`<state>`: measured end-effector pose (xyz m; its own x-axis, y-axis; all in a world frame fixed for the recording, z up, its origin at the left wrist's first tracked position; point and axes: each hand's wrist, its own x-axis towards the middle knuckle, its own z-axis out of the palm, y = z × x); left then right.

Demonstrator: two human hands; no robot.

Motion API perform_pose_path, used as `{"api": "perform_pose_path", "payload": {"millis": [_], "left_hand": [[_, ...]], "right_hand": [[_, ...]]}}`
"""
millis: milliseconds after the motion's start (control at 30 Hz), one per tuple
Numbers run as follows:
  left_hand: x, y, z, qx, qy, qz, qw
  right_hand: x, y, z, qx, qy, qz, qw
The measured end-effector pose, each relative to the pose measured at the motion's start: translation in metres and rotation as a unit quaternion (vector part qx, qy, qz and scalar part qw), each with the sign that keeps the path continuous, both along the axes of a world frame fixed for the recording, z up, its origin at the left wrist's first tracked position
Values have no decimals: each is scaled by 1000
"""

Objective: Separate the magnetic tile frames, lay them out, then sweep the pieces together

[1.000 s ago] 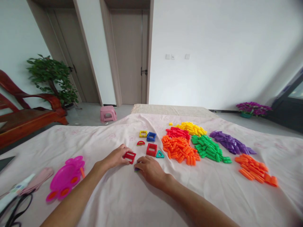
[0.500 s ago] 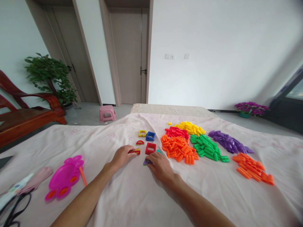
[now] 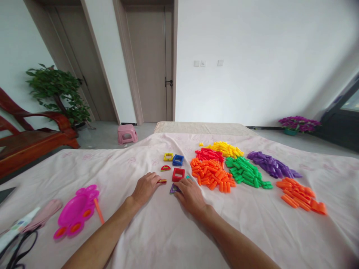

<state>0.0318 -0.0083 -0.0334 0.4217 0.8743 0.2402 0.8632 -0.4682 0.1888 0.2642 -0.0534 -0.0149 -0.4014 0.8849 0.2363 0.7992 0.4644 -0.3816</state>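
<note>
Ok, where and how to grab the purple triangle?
Probably a pinch on the left rim of the purple triangle, coming from the left: that edge shows, the middle looks open for a fingertip, and the right hand covers part of its right side.

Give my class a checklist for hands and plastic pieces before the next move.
1. Left hand holding the red plastic tile: ok.
2. Right hand touching the purple triangular plastic tile: ok.
3. Red semicircular plastic tile apart from both hands: ok.
4. Teal plastic piece fully visible: not ok, partly hidden by the right hand.
5. Yellow square plastic frame touching the blue square plastic frame: cannot tell.
</note>
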Motion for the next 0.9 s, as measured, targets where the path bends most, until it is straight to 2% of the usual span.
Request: {"api": "perform_pose_path", "payload": {"millis": [167, 300, 467, 567, 633, 733, 900], "left_hand": [[5, -6, -1, 25, 53, 24, 998], [8, -14, -2, 28, 52, 17, 998], [3, -20, 9, -34, -1, 34, 999], [-1, -17, 13, -90, -35, 44, 994], [-1, -15, 12, -102, -58, 44, 992], [7, -14, 5, -88, -67, 68, 992], [29, -18, -3, -22, -16, 127, 992]], "right_hand": [[1, -4, 2, 14, 29, 3, 999], [5, -2, -2, 28, 73, -34, 996], [17, 9, -10, 51, 160, -107, 980], [23, 15, -16, 67, 216, -123, 966], [24, 17, -20, 71, 230, -124, 963], [24, 18, -23, 68, 226, -122, 964], [22, 19, -22, 75, 216, -111, 967]]}}
